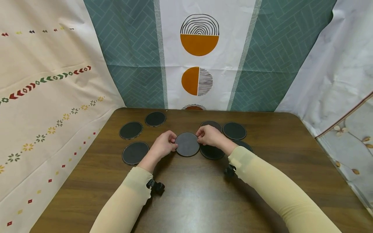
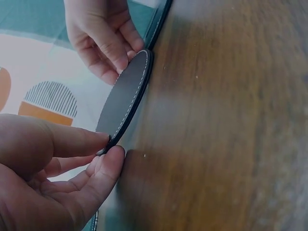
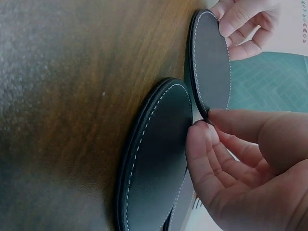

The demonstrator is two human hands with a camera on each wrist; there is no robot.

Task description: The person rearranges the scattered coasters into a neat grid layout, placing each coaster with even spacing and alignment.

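A round dark coaster with pale stitching round its edge is held between both hands, over the middle of the table. My left hand pinches its left edge between thumb and fingers, as the left wrist view shows at the coaster's near end. On the opposite edge, my right hand pinches it the same way; the right wrist view has that thumb on the upper face. Beneath and beside the right hand lies another black stitched coaster, partly covered by the hand in the head view.
Three coasters lie apart on the left: one near the left forearm, one behind it, one farther back. Several more sit close together on the right, including a back-right coaster. The brown wooden table meets hanging patterned cloths.
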